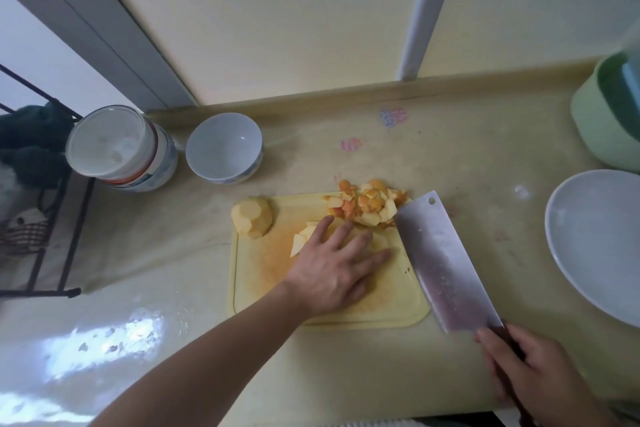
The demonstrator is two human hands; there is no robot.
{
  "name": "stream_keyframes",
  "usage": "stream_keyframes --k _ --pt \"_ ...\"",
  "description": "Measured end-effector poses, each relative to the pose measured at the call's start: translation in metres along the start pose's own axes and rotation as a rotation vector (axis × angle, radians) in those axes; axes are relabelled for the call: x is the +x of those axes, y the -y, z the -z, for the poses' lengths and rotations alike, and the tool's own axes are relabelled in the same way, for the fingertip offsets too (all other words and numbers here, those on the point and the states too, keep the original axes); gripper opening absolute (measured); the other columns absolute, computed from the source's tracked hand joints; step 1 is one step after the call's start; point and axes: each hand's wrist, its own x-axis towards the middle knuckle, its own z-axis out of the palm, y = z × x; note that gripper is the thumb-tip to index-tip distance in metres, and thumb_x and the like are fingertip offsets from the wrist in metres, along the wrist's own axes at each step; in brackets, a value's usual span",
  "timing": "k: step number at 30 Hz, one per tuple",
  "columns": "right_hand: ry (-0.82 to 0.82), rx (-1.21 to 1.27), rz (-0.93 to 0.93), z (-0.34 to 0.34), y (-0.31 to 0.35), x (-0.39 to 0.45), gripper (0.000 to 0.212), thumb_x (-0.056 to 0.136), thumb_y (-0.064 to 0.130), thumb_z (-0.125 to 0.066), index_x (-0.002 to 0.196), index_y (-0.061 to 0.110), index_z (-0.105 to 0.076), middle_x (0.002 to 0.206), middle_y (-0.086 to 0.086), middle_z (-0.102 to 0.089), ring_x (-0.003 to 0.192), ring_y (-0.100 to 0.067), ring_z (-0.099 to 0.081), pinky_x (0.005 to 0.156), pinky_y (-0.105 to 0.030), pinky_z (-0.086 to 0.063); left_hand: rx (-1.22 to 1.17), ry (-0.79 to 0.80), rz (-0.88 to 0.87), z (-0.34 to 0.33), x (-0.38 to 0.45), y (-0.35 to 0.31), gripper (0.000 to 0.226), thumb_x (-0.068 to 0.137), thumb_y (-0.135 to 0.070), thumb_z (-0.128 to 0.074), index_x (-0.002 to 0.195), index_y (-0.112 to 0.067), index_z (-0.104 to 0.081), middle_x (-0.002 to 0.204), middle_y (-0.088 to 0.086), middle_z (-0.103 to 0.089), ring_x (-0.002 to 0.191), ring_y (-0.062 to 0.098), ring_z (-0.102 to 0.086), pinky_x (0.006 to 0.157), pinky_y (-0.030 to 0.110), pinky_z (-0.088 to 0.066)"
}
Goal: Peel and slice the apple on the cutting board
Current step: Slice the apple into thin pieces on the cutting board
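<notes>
Right hand point(540, 371) holds cleaver point(446, 263); left hand point(332, 267) covers apple slices point(304, 236).

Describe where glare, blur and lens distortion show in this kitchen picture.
Head view: window glare whitens the countertop at lower left; wide-angle distortion bends the wall lines and backsplash; the green container at the right edge is blurred; the cleaver blade shows soft reflections.

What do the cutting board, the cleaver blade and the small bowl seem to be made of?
Cutting board: probably plastic; pale yellow, smooth, with a moulded groove near its edge.
Cleaver blade: metal, likely steel; grey, dully reflective, with a hole near its far corner.
Small bowl: looks like glazed ceramic; glossy white inside, with a blue pattern outside.
</notes>
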Motion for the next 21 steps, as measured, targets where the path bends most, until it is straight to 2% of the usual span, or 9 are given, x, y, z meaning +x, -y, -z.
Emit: stream_keyframes --k 3,7,10,12,14,16,18,20,21 --pt "0.007 -0.009 -0.003 -0.002 0.004 0.001 0.035 0.089 0.014 -0.063 0.057 0.0 -0.057 0.038 -0.016 -0.053 0.035 -0.01 -0.045 0.042 -0.026 -0.039 0.015 0.003 0.022 0.003 0.008 -0.003 0.048 0.097 -0.049 -0.047 0.142 -0.034 -0.054 0.136 0.005 -0.048 0.122 0.035 -0.047 0.107 0.061 -0.041" --pt "0.019 -0.016 0.005 -0.003 0.006 -0.001 0.034 0.089 0.015 -0.062 0.059 0.002 -0.059 0.039 -0.016 -0.053 0.036 -0.013 -0.047 0.044 -0.031 -0.042 0.058 0.044 -0.038 0.002 0.009 -0.007 0.044 0.099 -0.035 -0.048 0.141 -0.025 -0.056 0.146 0.004 -0.055 0.136 0.038 -0.047 0.115 0.061 -0.03" --pt "0.013 -0.002 -0.01 -0.001 0.006 -0.003 0.031 0.089 0.017 -0.062 0.063 0.001 -0.062 0.04 -0.017 -0.053 0.036 -0.016 -0.048 0.045 -0.032 -0.043 0.033 0.031 -0.043 0.0 0.008 -0.004 0.043 0.098 -0.028 -0.041 0.136 -0.021 -0.06 0.14 0.005 -0.06 0.133 0.039 -0.051 0.112 0.061 -0.036" --pt "-0.004 0.018 -0.027 0.0 0.011 -0.008 0.042 0.082 0.038 -0.067 0.062 0.002 -0.063 0.042 -0.017 -0.053 0.037 -0.022 -0.049 0.045 -0.031 -0.042 0.026 0.008 -0.049 -0.001 0.008 -0.002 0.038 0.097 -0.027 -0.052 0.133 -0.024 -0.062 0.137 0.004 -0.061 0.13 0.039 -0.053 0.11 0.061 -0.039" --pt "-0.006 0.044 -0.073 0.002 0.015 -0.013 0.076 0.06 0.079 -0.062 0.065 0.003 -0.064 0.044 -0.018 -0.054 0.037 -0.021 -0.05 0.043 -0.029 -0.041 0.024 -0.009 -0.052 0.0 0.009 -0.002 0.043 0.092 -0.028 -0.067 0.134 -0.028 -0.062 0.136 0.002 -0.061 0.129 0.037 -0.053 0.109 0.06 -0.04" --pt "-0.02 0.055 -0.092 0.003 0.013 -0.016 0.092 0.047 0.093 -0.054 0.067 0.003 -0.063 0.046 -0.018 -0.054 0.038 -0.019 -0.05 0.043 -0.027 -0.042 0.006 -0.059 -0.04 -0.001 0.01 -0.001 0.042 0.088 -0.026 -0.073 0.129 -0.028 -0.067 0.131 0.001 -0.064 0.125 0.035 -0.056 0.108 0.059 -0.042" --pt "-0.017 0.05 -0.068 0.0 0.018 -0.017 0.077 0.06 0.08 -0.062 0.065 0.003 -0.062 0.045 -0.018 -0.054 0.038 -0.023 -0.051 0.044 -0.031 -0.043 -0.007 -0.134 -0.025 -0.004 0.009 0.001 0.034 0.085 -0.024 -0.076 0.119 -0.025 -0.073 0.125 0.001 -0.068 0.119 0.034 -0.06 0.107 0.055 -0.042" --pt "-0.029 0.033 -0.013 -0.002 0.018 -0.016 0.041 0.082 0.039 -0.067 0.063 0.003 -0.062 0.043 -0.018 -0.054 0.038 -0.029 -0.051 0.047 -0.035 -0.043 -0.015 -0.202 -0.013 -0.008 0.004 0.005 0.029 0.083 -0.023 -0.08 0.112 -0.023 -0.075 0.12 0.001 -0.07 0.114 0.032 -0.062 0.104 0.052 -0.042" --pt "-0.031 0.023 -0.007 -0.002 0.015 -0.014 0.032 0.087 0.023 -0.065 0.062 0.002 -0.062 0.043 -0.018 -0.054 0.039 -0.03 -0.05 0.048 -0.034 -0.043 -0.02 -0.227 -0.012 -0.01 0.0 0.008 0.028 0.083 -0.024 -0.081 0.111 -0.023 -0.076 0.118 0.001 -0.071 0.113 0.031 -0.063 0.103 0.051 -0.043"
